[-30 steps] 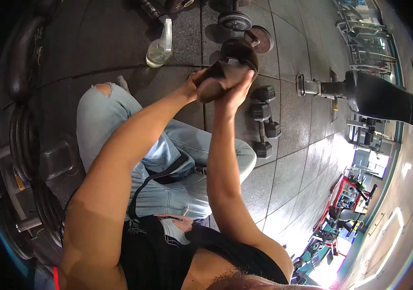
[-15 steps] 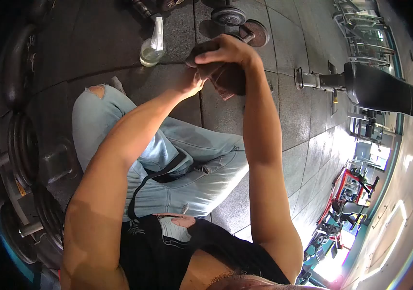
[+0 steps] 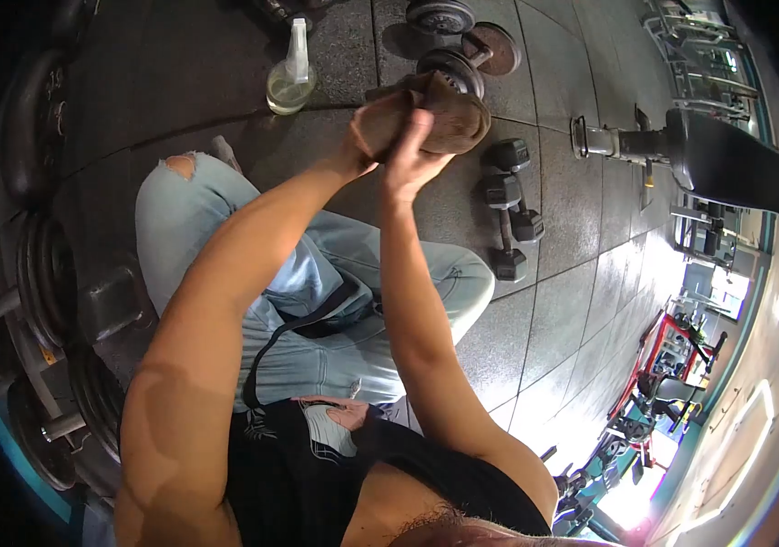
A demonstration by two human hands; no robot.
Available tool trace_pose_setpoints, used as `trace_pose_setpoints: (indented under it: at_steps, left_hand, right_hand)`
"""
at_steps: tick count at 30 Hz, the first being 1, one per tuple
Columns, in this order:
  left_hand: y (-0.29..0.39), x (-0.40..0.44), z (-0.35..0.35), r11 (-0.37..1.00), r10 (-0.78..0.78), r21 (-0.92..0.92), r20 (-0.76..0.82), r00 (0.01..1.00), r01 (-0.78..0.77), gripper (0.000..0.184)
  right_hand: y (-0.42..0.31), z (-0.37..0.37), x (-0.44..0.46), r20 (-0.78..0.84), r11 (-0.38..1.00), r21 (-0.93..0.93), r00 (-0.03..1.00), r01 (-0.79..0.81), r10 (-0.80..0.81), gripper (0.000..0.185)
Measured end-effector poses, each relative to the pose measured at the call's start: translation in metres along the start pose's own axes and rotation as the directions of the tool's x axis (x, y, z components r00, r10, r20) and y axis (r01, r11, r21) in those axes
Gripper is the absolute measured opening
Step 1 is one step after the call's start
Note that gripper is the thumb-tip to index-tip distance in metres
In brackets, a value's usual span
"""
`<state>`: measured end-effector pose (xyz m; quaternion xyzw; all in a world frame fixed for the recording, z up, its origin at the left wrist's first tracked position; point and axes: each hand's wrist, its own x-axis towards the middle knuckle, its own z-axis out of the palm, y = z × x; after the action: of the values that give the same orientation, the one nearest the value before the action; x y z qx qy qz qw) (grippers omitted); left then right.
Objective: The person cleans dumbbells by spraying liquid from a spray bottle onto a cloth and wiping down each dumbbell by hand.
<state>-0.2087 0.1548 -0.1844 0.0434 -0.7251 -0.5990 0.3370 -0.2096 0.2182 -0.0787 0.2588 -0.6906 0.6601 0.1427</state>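
A brown cloth (image 3: 455, 123) is bunched between my two hands, held out over the floor beyond my crossed legs. My right hand (image 3: 410, 164) grips it from the near side, thumb raised along its face. On the left, my left hand (image 3: 364, 150) is closed at the cloth's other end; its fingers are mostly covered. Whether something hard is wrapped inside the cloth is hidden. Just past the cloth lies a plate-loaded dumbbell (image 3: 451, 66). A clear spray bottle (image 3: 291, 87) with a white nozzle stands to the left of my hands.
Hex dumbbells (image 3: 506, 196) lie on the rubber tile floor (image 3: 563, 210) to the right, past my knee. A padded bench (image 3: 736, 164) stands farther right. Racked weight plates (image 3: 43, 273) are close on my left. Red-framed equipment (image 3: 649, 365) is in the right background.
My right hand has swung from over the far side of the cloth to its near side, its forearm moving left. The hex dumbbells now show. The cloth is more spread out.
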Motion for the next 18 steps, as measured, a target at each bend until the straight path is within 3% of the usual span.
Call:
trace_pose_setpoints:
  at_steps: [2, 3, 4, 5, 6, 7, 8, 9, 10, 11, 13, 14, 15, 16, 17, 18]
  left_hand:
    - [0.048, 0.006, -0.017, 0.984, -0.148, -0.121, -0.141, 0.979, 0.132, 0.053]
    - [-0.018, -0.023, -0.003, 0.893, 0.154, 0.445, -0.174, 0.973, -0.061, 0.049]
    - [-0.017, -0.023, -0.003, 0.891, 0.15, 0.45, -0.175, 0.973, -0.056, 0.049]
    - [-0.015, -0.021, 0.002, 0.918, 0.183, 0.388, -0.232, 0.955, -0.082, 0.044]
    - [-0.013, -0.018, 0.006, 0.939, 0.215, 0.325, -0.289, 0.933, -0.115, 0.038]
    - [-0.013, -0.022, 0.006, 0.942, 0.207, 0.316, -0.285, 0.936, -0.112, 0.038]
    - [-0.014, -0.026, 0.001, 0.79, 0.261, 0.598, -0.122, 0.958, -0.14, 0.033]
    - [-0.015, -0.031, -0.004, 0.552, 0.263, 0.81, 0.057, 0.963, -0.199, 0.027]
    - [-0.022, -0.035, -0.004, 0.26, 0.209, 0.923, 0.232, 0.95, -0.283, 0.022]
    - [-0.034, -0.03, 0.001, 0.713, 0.256, 0.681, -0.03, 0.966, -0.168, 0.019]
    - [-0.017, -0.026, -0.009, 0.716, 0.206, 0.68, 0.008, 0.979, -0.156, 0.025]
    - [-0.011, -0.026, -0.014, 0.719, 0.151, 0.682, 0.029, 0.988, -0.13, 0.032]
    - [-0.024, -0.028, -0.01, 0.321, 0.346, 0.899, 0.18, 0.921, -0.296, 0.032]
    - [-0.014, -0.023, -0.011, 0.319, 0.349, 0.897, 0.187, 0.918, -0.304, 0.032]
    - [-0.005, -0.017, -0.012, 0.377, 0.483, 0.869, 0.109, 0.869, -0.319, 0.034]
    - [0.004, -0.014, -0.014, 0.43, 0.596, 0.836, 0.019, 0.802, -0.34, 0.036]
  right_hand:
    - [-0.003, 0.003, -0.002, -0.003, 0.998, 0.055, 1.0, 0.008, -0.008, 0.079]
    - [-0.006, 0.002, 0.005, 0.071, 0.97, -0.139, 0.979, 0.199, -0.191, 0.082]
    - [-0.009, -0.003, 0.012, 0.182, 0.866, -0.315, 0.92, 0.388, -0.346, 0.084]
    - [-0.018, -0.012, 0.024, 0.35, 0.745, -0.427, 0.853, 0.513, -0.386, 0.086]
    - [-0.024, -0.011, 0.038, 0.349, 0.744, -0.43, 0.854, 0.512, -0.386, 0.086]
    - [-0.029, -0.011, 0.05, 0.539, 0.654, -0.474, 0.782, 0.589, -0.314, 0.08]
    - [-0.036, -0.009, 0.059, 0.697, 0.561, -0.49, 0.686, 0.668, -0.209, 0.073]
    - [-0.048, -0.004, 0.067, 0.759, 0.481, -0.559, 0.65, 0.676, -0.032, 0.058]
    - [-0.055, 0.001, 0.072, 0.75, 0.482, -0.572, 0.662, 0.664, -0.021, 0.058]
    - [-0.057, 0.009, 0.08, 0.8, 0.456, -0.549, 0.599, 0.7, 0.043, 0.052]
    - [-0.039, 0.027, 0.103, 0.891, 0.485, -0.43, 0.445, 0.762, 0.091, 0.04]
    - [-0.024, 0.038, 0.122, 0.886, 0.485, -0.439, 0.454, 0.756, 0.094, 0.04]
    - [-0.01, 0.046, 0.142, 0.933, 0.669, -0.358, 0.276, 0.652, 0.23, 0.038]
    - [-0.007, 0.048, 0.157, 0.95, 0.819, -0.297, 0.064, 0.491, 0.306, 0.036]
    - [-0.004, 0.043, 0.168, 0.888, 0.884, -0.448, -0.043, 0.132, 0.457, 0.037]
    - [0.002, 0.037, 0.169, 0.891, 0.887, -0.445, -0.038, 0.127, 0.453, 0.037]
